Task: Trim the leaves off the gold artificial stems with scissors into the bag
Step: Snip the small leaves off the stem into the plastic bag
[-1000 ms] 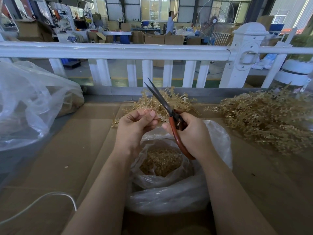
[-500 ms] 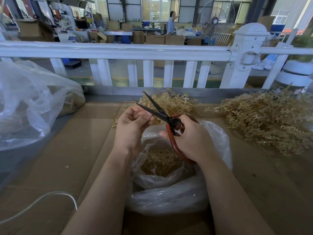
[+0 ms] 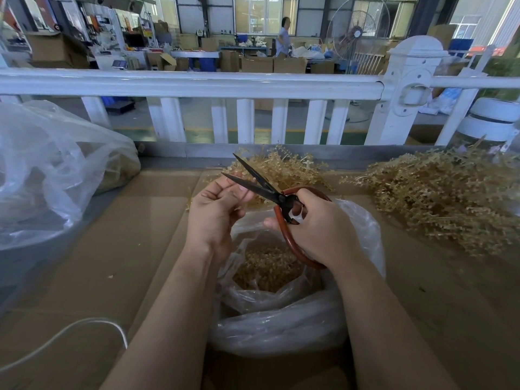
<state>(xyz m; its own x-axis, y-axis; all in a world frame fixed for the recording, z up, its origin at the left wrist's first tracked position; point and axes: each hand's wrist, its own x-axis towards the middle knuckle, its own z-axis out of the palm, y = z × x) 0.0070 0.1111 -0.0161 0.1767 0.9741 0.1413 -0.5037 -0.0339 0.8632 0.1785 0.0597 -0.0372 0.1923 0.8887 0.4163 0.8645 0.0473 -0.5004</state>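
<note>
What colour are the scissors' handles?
Reddish-brown, on the scissors the right hand grips; the blades are black. Head view.

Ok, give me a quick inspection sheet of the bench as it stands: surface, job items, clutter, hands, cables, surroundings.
Surface: brown cardboard sheet covering the bench.
Job's things: red-handled scissors, blades open; open clear bag below the hands with gold trimmings inside; big gold stem pile at right, smaller pile behind the hands.
Clutter: large clear plastic bag at left.
Grippers: left hand pinches a thin stem piece at the blades; right hand grips the scissors.
Cables: white cable looping at lower left.
Surroundings: white railing, workshop with boxes and a person beyond.
</note>
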